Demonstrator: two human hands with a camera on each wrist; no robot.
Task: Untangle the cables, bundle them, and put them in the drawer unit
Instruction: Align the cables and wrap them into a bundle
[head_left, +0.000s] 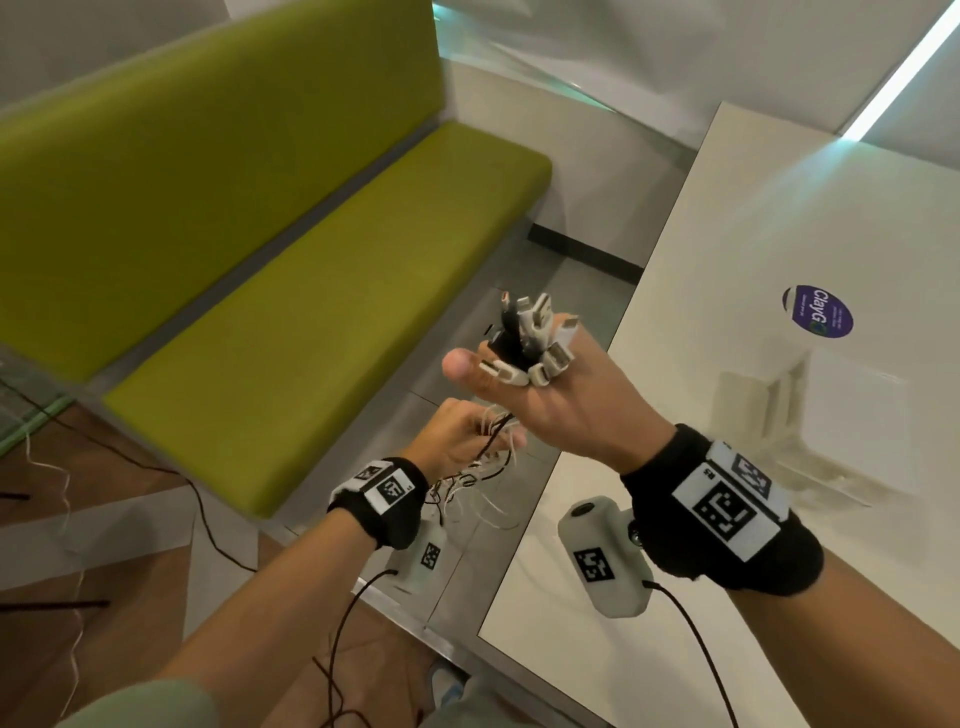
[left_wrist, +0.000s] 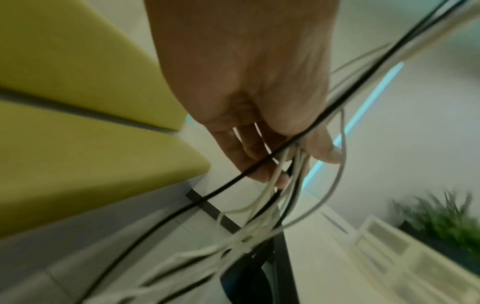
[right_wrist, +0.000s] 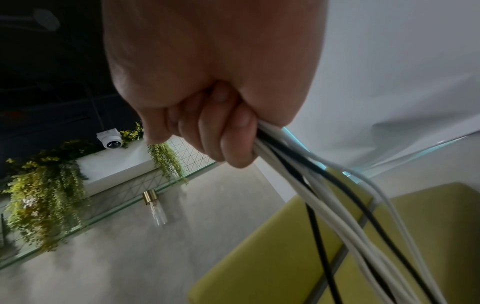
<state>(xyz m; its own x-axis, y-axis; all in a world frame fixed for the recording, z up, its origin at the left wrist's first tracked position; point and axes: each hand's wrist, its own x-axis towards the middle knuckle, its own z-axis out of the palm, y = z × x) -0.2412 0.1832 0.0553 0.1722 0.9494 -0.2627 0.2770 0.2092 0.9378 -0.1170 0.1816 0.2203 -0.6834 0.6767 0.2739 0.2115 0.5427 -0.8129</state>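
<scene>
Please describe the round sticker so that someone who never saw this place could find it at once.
Look at the white table on the right side of the head view, beside the green bench. The round sticker lies flat on the tabletop, beyond the right hand. It is the table's only dark mark: purple, with white lettering.
</scene>
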